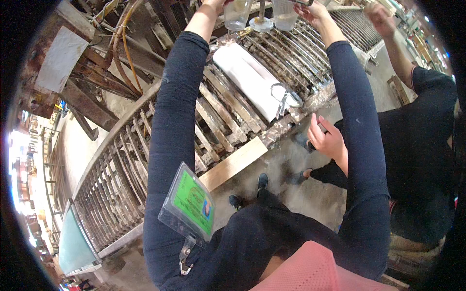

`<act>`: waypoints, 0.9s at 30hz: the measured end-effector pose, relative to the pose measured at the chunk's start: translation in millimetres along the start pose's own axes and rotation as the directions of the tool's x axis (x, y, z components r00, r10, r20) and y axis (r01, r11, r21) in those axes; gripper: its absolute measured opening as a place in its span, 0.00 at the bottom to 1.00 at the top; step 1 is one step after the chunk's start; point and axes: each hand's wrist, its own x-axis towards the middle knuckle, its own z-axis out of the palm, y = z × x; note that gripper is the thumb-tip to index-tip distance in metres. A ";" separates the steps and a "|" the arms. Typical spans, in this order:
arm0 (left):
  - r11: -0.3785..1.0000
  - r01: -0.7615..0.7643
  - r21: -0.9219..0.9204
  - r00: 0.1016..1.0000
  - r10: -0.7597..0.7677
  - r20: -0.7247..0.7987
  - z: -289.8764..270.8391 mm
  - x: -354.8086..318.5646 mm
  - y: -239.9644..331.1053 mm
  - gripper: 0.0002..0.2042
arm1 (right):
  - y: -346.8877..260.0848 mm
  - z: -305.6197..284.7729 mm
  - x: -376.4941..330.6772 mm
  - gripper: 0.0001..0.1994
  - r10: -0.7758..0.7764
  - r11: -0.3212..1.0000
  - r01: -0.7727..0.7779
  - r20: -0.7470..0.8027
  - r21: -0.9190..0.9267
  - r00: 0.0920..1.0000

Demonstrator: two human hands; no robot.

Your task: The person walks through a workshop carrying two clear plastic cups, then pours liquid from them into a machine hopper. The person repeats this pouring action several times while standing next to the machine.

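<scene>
Both my arms, in dark sleeves, reach to the far edge. My left hand (216, 4) is mostly cut off by the top edge, its fingers hidden, close to a clear plastic cup (237, 18). My right hand (313, 13) is beside a second clear cup (285, 19), fingers curled at a dark bar-like piece. What exactly it grips is unclear. Between the cups stands a metal rod on a round white base (261, 24). Below them a white roll (247, 75) lies across the slats, with scissors (279, 98) on its near end.
A dirty slatted metal rack (216, 111) runs diagonally below my arms. A wooden board (233, 164) lies along its near edge. At the right stands a co-worker in dark clothes (412, 145), with one hand (327, 140) near my right arm. A badge (189, 201) hangs by my left arm.
</scene>
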 end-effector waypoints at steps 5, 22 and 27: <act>0.976 -0.115 -0.185 0.992 0.105 -0.063 3.5 10.1 -9.0 0.10 | 3.8 5.0 0.4 0.04 0.019 0.981 -0.009 -0.052 0.193 0.998; 0.922 -0.059 -0.383 0.991 0.101 0.088 2.5 9.7 -4.3 0.06 | 46.6 8.4 -164.3 0.04 0.688 0.622 -0.288 0.333 -0.728 0.645; 0.933 -0.082 -0.349 0.992 0.110 0.059 4.1 16.0 -6.8 0.06 | 45.6 1.5 -161.1 0.04 0.664 0.632 -0.270 0.328 -0.727 0.672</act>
